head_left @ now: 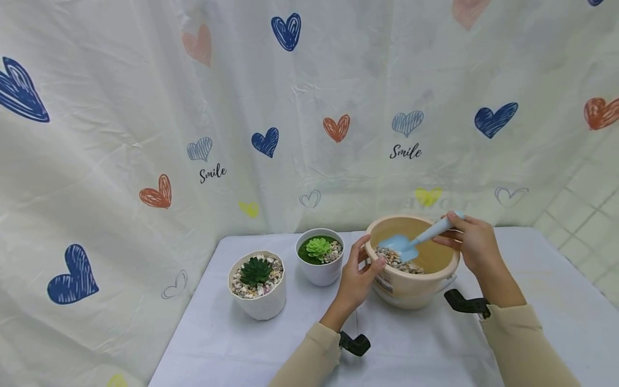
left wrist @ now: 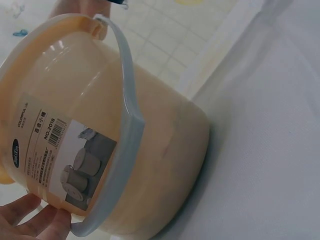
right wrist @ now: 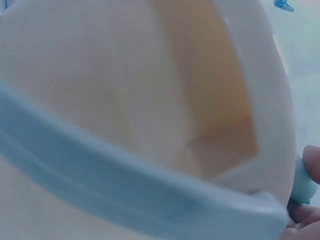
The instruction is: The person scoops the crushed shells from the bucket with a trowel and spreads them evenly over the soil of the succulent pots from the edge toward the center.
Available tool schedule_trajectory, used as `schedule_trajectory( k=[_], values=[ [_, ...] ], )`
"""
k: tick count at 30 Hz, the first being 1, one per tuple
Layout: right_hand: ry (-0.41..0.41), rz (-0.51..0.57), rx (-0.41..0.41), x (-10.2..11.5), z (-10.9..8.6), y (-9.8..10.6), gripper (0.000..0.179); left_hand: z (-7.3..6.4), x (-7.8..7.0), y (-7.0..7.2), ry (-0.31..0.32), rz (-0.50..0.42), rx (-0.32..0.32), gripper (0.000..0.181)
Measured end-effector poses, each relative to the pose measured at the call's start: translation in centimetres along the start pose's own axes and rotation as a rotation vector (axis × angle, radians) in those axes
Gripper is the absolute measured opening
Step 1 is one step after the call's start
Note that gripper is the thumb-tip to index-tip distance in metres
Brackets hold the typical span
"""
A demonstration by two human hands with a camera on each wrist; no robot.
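The right hand point(head_left: 473, 244) is pinching the upper end of the shovel point(head_left: 427, 234), which is slanting lengthwise down and leftward inside the bucket point(head_left: 408, 294) toward the gravel point(head_left: 397, 262), while the left hand point(head_left: 357, 280) is gripping the bucket's near-left rim.

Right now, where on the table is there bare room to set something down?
On the table, right of the bucket and right sleeve, out to its right edge. Another patch lies in front of the nearer plant pot, left of the left sleeve. It's crowded between the bucket and farther plant pot, where the left hand holds the bucket.
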State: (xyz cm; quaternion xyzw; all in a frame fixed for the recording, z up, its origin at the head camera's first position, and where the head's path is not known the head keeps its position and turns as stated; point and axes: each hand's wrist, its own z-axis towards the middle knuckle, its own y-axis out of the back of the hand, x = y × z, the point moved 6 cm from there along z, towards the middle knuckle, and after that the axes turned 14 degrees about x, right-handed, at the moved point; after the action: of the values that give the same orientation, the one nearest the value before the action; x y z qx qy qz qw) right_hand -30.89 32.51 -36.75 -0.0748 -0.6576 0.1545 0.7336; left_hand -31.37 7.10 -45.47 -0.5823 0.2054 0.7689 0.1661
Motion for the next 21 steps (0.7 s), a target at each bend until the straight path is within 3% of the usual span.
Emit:
schedule_trajectory(
  k=[7, 21],
  values=[
    [0.013, 0.018, -0.047, -0.1, -0.2, 0.8, 0.022, 0.0, 0.1, 0.0, 0.007, -0.011, 0.001, 0.065],
    [0.041, 0.12, 0.002, -0.4, -0.1, 1.3, 0.023, 0.1, 0.3, 0.1, -0.002, -0.033, 0.008, 0.063]
  ],
)
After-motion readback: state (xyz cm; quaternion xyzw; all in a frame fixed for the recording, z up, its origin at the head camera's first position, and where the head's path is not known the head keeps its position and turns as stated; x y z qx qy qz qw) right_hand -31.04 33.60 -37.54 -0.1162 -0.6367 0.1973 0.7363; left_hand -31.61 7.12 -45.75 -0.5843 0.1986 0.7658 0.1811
